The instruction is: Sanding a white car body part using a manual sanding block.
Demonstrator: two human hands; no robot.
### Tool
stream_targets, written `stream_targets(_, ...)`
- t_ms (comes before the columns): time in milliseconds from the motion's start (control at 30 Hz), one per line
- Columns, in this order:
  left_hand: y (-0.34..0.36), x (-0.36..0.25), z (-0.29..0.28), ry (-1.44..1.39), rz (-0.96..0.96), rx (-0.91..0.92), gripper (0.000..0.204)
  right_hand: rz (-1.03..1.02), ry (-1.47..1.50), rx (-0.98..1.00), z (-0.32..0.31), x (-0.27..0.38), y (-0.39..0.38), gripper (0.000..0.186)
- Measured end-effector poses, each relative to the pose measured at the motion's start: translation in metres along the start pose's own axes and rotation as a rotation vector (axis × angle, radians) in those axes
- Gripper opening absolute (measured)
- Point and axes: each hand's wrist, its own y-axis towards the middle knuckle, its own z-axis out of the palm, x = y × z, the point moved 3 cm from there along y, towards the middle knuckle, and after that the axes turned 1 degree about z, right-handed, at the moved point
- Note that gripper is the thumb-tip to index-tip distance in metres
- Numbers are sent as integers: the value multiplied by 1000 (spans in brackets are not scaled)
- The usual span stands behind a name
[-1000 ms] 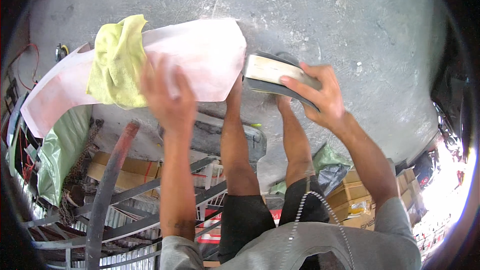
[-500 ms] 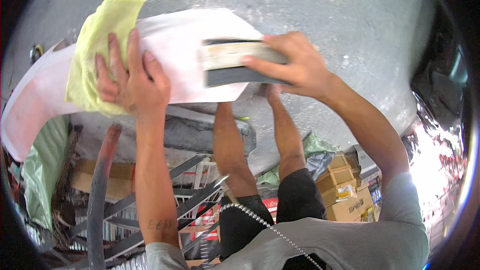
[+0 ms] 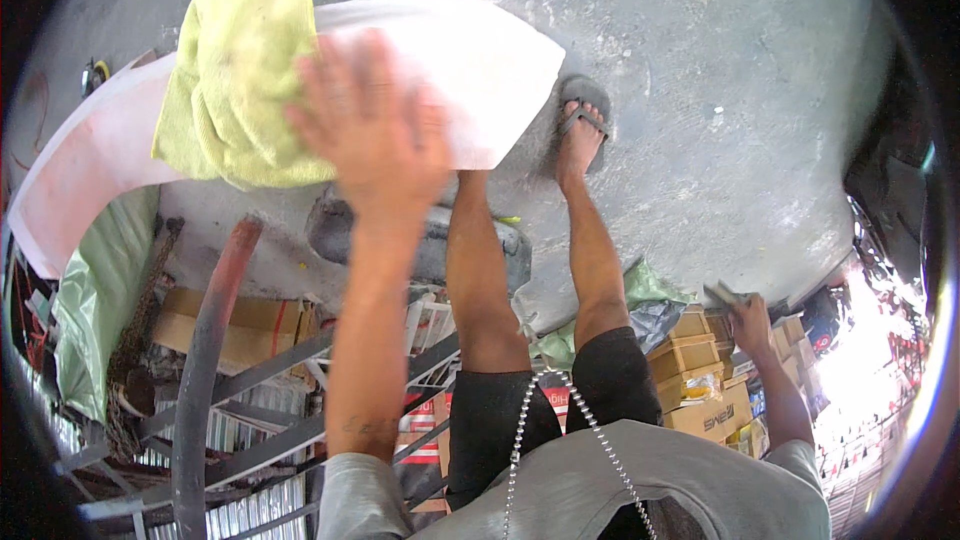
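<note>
A white, pinkish curved panel (image 3: pixel 470 60) reaches across the upper left of the head view. Draped over its middle is a yellow cloth (image 3: pixel 245 70). My left hand (image 3: pixel 385 135), blurred by motion, is over the panel at the cloth's right edge with fingers stretched out and nothing gripped. Whether its palm touches the panel cannot be made out. Far down to the right, my right hand (image 3: pixel 752 325) is closed around a sanding block (image 3: pixel 730 293), of which only a thin edge shows; it is away from the panel.
Below the panel stand a dark curved pipe (image 3: pixel 205 360) and a metal frame (image 3: pixel 270 445). Cardboard boxes (image 3: pixel 690 370) and green plastic sheeting (image 3: pixel 105 290) lie lower down. My sandalled foot (image 3: pixel 582 125) rests on the grey concrete floor (image 3: pixel 720 60), right of the panel.
My right hand has lifted the sanding block off the panel and swung it down to the right. My left hand has slid from the cloth rightward onto or over the panel.
</note>
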Motion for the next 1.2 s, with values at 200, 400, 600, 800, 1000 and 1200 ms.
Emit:
stream_targets(200,-31,-159,41,-320,59,187,62,40,404,-51,46,48,-1,30)
stream_targets(400,-32,-190,47,-670,336,330,39,-209,636,-499,-71,161,87,41)
stream_targets(600,15,-28,-13,-12,155,-134,49,-646,258,-922,-188,270,126,71)
stream_targets(800,44,72,-30,238,83,-346,38,-879,273,-1039,-220,343,162,72)
stream_targets(1000,40,73,-19,395,29,-299,36,-1002,176,-960,-248,379,196,80)
stream_targets(1200,41,73,-25,351,-20,-273,32,-999,234,-1012,-267,366,176,82)
